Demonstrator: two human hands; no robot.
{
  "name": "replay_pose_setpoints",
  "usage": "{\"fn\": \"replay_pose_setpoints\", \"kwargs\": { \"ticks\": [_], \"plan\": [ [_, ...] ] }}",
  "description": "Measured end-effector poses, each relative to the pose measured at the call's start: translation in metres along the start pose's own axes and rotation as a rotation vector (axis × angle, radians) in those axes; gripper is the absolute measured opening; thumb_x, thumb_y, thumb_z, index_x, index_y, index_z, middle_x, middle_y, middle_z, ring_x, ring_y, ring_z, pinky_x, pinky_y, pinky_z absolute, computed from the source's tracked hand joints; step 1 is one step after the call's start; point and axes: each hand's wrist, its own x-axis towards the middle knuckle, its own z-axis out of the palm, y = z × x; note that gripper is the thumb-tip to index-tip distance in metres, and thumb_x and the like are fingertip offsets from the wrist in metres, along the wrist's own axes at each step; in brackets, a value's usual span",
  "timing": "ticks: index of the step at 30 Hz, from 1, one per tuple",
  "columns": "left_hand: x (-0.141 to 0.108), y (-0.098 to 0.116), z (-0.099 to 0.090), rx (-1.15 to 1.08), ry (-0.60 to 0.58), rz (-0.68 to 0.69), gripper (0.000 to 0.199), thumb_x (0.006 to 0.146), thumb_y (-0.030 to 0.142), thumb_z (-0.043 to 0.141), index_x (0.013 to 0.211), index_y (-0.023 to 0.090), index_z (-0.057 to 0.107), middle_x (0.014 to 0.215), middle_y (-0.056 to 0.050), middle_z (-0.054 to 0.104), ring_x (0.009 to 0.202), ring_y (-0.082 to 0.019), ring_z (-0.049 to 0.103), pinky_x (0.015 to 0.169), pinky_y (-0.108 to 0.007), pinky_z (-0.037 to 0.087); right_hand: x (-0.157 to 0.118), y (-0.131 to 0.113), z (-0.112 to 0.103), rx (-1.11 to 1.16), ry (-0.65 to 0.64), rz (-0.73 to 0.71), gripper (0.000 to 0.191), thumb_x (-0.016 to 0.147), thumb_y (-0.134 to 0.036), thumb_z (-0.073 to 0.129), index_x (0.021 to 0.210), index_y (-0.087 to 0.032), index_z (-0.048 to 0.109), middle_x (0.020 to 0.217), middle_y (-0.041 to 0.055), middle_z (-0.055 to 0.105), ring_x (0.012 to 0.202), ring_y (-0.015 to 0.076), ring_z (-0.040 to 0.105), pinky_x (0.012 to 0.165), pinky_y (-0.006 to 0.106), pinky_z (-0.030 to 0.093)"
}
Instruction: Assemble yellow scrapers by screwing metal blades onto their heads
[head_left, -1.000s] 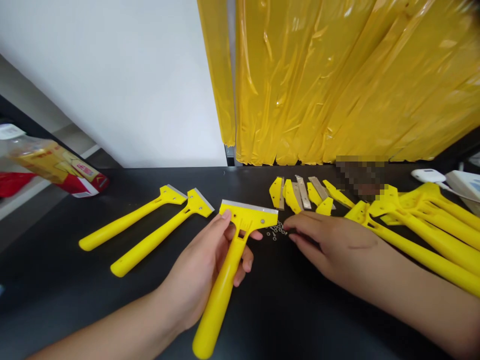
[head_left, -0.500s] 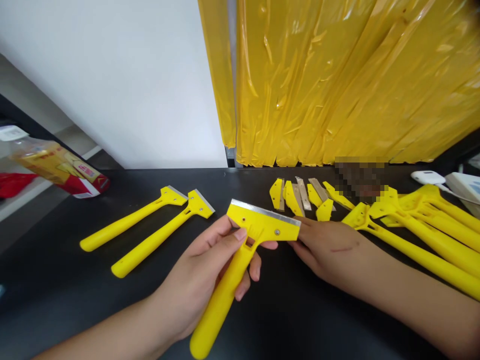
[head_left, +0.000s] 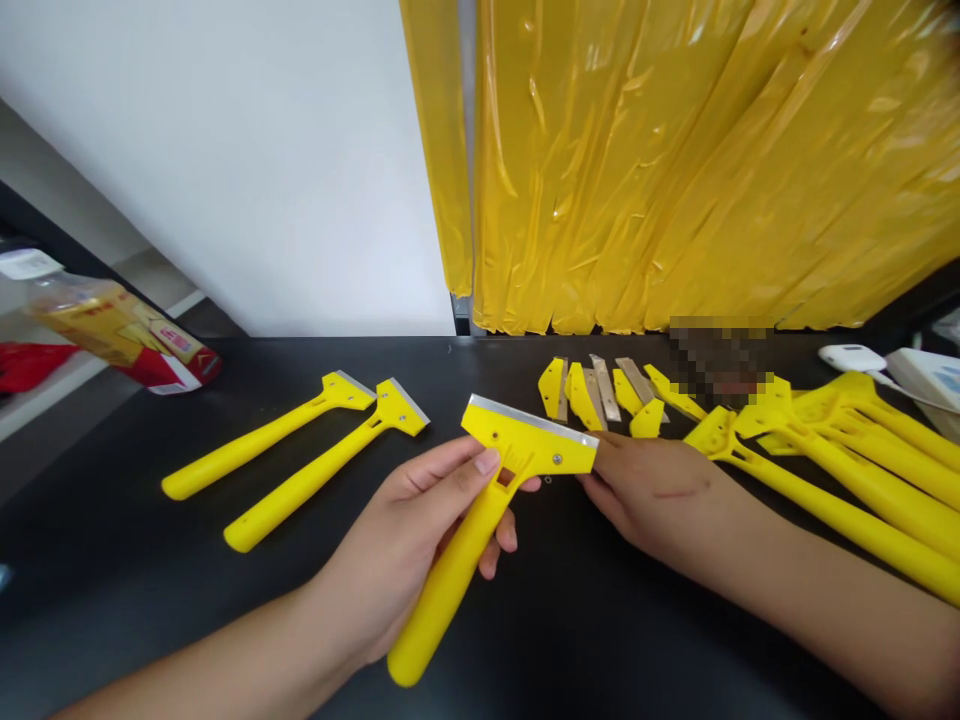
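Note:
My left hand is closed around a yellow scraper at its neck, thumb on the front. The scraper's head tilts up with a metal blade along its top edge; a screw shows in its right hole, and the left hole is dark. My right hand is behind the right end of the head, low over the black table; its fingers are hidden. A tiny ring-like piece shows just under the head. Loose yellow clamp plates and metal blades lie beyond my right hand.
Two scrapers with blades, a nearer one and a farther one, lie on the left. Several yellow scraper handles are piled at right. A bottle leans at far left. A white case and yellow plastic sheeting stand behind.
My left hand and the scraper have shifted slightly up and to the right. The tiny ring-like piece now shows under the head. My right hand stays nearly in place.

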Motion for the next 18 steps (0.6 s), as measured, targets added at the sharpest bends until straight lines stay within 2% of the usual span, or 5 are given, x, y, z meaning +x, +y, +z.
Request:
{"fn": "replay_pose_setpoints", "kwargs": {
  "ticks": [5,8,12,15,18],
  "plan": [
    [-0.002,0.002,0.000,0.053,-0.068,-0.073,0.037,0.104,0.047,0.063,0.101,0.013,0.078,0.066,-0.006,0.071,0.053,-0.011,0.059,0.053,-0.018,0.049,-0.002,-0.004,-0.018,0.130,-0.081,0.013,0.013,0.094,-0.018,0.059,0.099,-0.021,0.071,0.097,0.0070,0.079,0.082,0.0251,0.077,0.070,0.032,0.055],
    [-0.004,0.002,0.001,0.057,-0.153,-0.116,0.032,0.103,0.043,0.065,0.098,0.014,0.077,0.068,-0.006,0.072,0.054,-0.012,0.060,0.050,-0.017,0.050,-0.003,-0.010,-0.032,0.590,-0.194,0.131,0.008,0.095,-0.027,0.065,0.092,-0.023,0.071,0.089,0.0015,0.076,0.082,0.0208,0.072,0.068,0.027,0.052],
    [-0.008,-0.002,0.002,0.099,-0.264,-0.201,0.028,0.100,0.043,0.070,0.096,0.016,0.077,0.075,-0.006,0.074,0.058,-0.012,0.065,0.049,-0.016,0.051,-0.003,-0.020,-0.038,1.284,-0.341,0.341,0.025,0.090,-0.042,0.077,0.088,-0.020,0.068,0.076,-0.0017,0.068,0.061,0.0109,0.057,0.054,0.020,0.041],
    [-0.009,-0.005,0.002,0.144,-0.298,-0.234,0.028,0.100,0.044,0.069,0.096,0.017,0.077,0.070,-0.004,0.071,0.061,-0.013,0.067,0.049,-0.015,0.051,-0.005,-0.024,-0.031,1.538,-0.408,0.480,0.033,0.087,-0.046,0.082,0.085,-0.020,0.062,0.061,-0.0078,0.053,0.047,0.0051,0.033,0.043,0.016,0.021],
    [-0.008,-0.005,0.002,0.167,-0.295,-0.219,0.027,0.101,0.043,0.068,0.095,0.017,0.076,0.069,-0.003,0.071,0.061,-0.012,0.068,0.050,-0.014,0.050,-0.009,-0.023,-0.025,1.701,-0.473,0.527,0.032,0.090,-0.045,0.080,0.086,-0.021,0.059,0.058,-0.0096,0.046,0.046,0.0047,0.024,0.040,0.016,0.012]
  ]
}}
